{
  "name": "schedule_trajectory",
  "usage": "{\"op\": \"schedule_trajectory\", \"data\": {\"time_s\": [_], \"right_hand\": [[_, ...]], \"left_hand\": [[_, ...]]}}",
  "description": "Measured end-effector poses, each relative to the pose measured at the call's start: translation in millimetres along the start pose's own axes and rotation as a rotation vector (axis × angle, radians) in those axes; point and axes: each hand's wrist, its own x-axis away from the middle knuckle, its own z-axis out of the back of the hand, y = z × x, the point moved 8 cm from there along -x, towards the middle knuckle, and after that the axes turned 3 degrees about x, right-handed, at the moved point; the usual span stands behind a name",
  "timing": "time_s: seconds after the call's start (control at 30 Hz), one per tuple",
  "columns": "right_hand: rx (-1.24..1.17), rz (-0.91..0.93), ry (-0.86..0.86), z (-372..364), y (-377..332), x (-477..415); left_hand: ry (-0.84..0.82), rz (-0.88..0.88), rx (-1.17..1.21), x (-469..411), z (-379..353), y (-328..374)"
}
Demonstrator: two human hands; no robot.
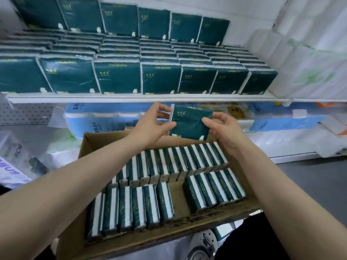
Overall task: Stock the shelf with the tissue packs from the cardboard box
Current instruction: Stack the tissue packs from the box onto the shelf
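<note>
- Both hands clamp one flat, dark green plastic-wrapped tissue pack [190, 121] in the air, above the far edge of the cardboard box [84, 145] and just below the shelf's front edge.
- The left hand [153, 124] pinches its white left side; the right hand [223, 126] grips its right edge.
- In the brown box, slim packs [150, 205] stand on edge in two rows.
- The white shelf [131, 97] carries glossy rectangular packs [159, 78] along its front edge.

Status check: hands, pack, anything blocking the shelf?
Both hands, left and right, hold one pack above the box. Below shelf edge. Path clear.
</note>
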Motion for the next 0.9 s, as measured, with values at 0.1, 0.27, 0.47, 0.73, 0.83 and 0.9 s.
{"op": "schedule_trajectory", "data": {"time_s": [0.1,0.27,0.47,0.73,0.83,0.9], "right_hand": [[-0.031,0.120,0.041,26.7,-43.4,-8.7],[-0.014,0.263,0.093,69.7,-113.3,-30.5],[0.058,0.346,0.205,107.2,-165.9,-79.3],[0.199,0.371,0.308,149.1,-194.5,-149.0],[0.281,0.363,0.348,163.2,-196.1,-177.2],[0.325,0.374,0.375,172.2,-198.9,-193.5]], "left_hand": [[0.011,-0.119,-0.017,-19.1,-9.1,47.1],[0.013,-0.221,-0.032,-61.8,-23.2,108.6],[0.044,-0.298,-0.043,-123.9,-43.6,156.3],[0.052,-0.321,-0.190,-208.8,-79.0,182.4],[0.032,-0.321,-0.226,-242.5,-95.4,180.1],[0.007,-0.292,-0.222,-262.5,-106.2,174.0]]}}
